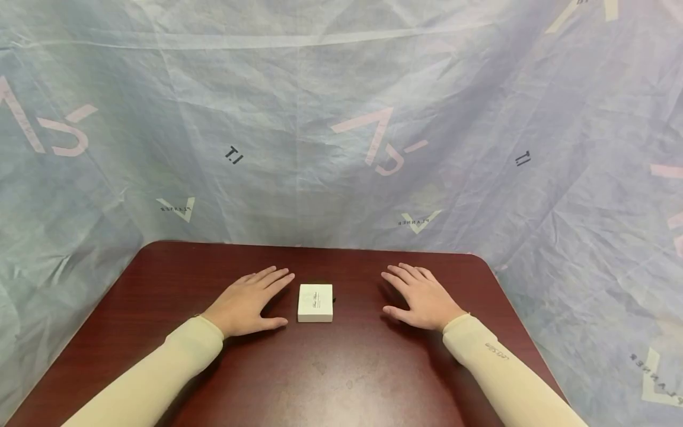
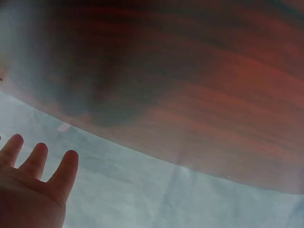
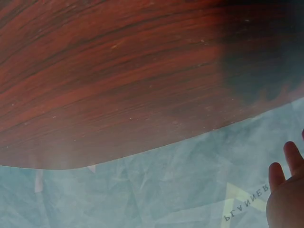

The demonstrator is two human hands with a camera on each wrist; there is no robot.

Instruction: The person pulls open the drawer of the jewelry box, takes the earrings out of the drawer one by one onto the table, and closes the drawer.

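Note:
A small white box point(image 1: 315, 303) with dark lettering on its top lies on the table between the two hands in the head view. A small dark tab shows at its right side. Just left of the box is the left hand point(image 1: 249, 303), palm down with fingers spread, apart from the box. Farther off, on the right, the right hand point(image 1: 423, 298) is also palm down with extended fingers and holds nothing. Part of the left hand point(image 2: 38, 185) shows in the left wrist view, and part of the right hand point(image 3: 287, 190) in the right wrist view; neither view shows the box.
The dark red wood-grain table point(image 1: 341, 373) has rounded far corners. A pale grey-blue cloth point(image 1: 299, 118) with printed letters hangs behind it and along both sides. Light-coloured sleeves point(image 1: 155, 370) cover both forearms.

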